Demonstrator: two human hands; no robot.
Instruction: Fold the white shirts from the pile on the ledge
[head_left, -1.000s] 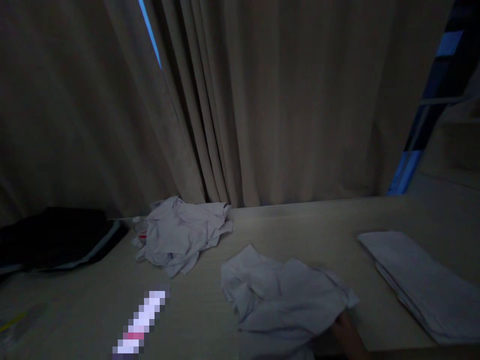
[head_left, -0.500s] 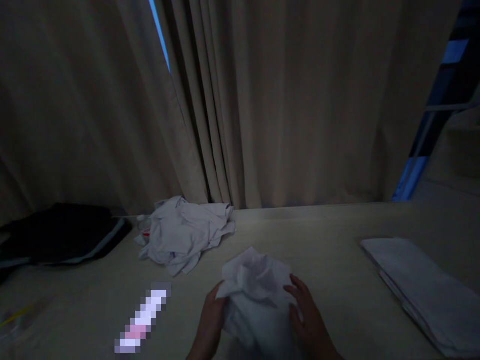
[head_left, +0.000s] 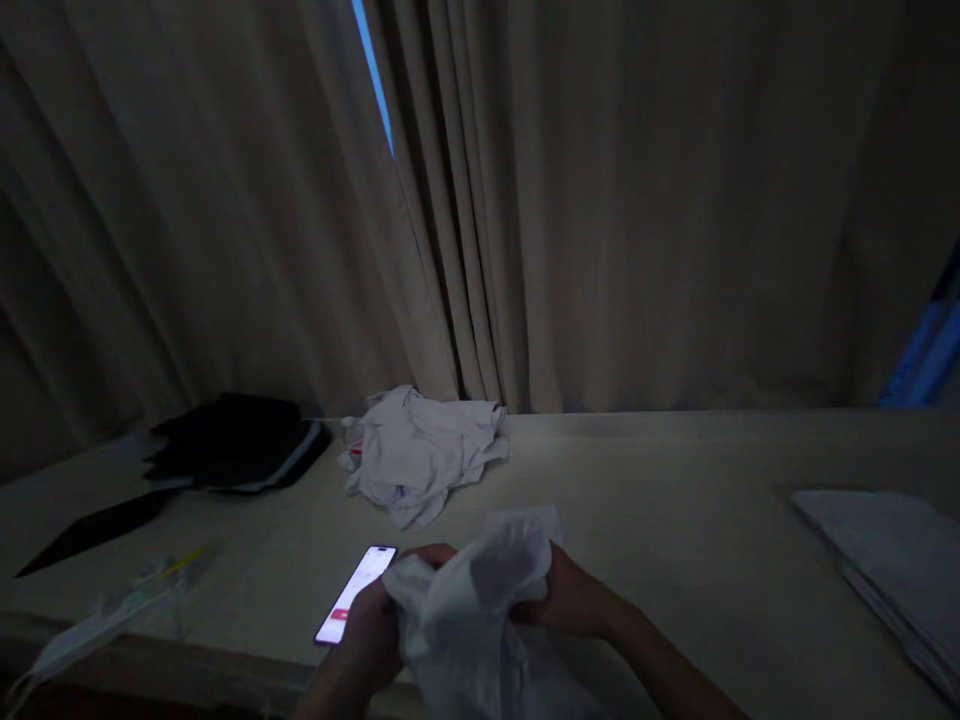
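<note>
Your left hand (head_left: pixel 371 630) and your right hand (head_left: pixel 574 600) are both closed on a crumpled white cloth (head_left: pixel 469 610), lifted just off the table (head_left: pixel 675 500) at its near edge. The fingers of each hand curl into the fabric at its two sides, and the cloth bunches up between them and hangs down towards you. Judging by that, the work on this piece is at its start: the cloth is gathered in the hands, not spread or folded, and its lower part runs out of view.

Just beside your left hand a phone (head_left: pixel 355 594) lies on the table with its screen lit. Farther back, near the curtain (head_left: pixel 600 200), sits another heap of white cloth (head_left: pixel 424 450), still rumpled. To the left of it lies a dark garment (head_left: pixel 236 440). At the far right edge rests a flat stack of folded white cloth (head_left: pixel 889 560), well apart from your hands. Some pale thing at the near left corner is too dim to tell.
</note>
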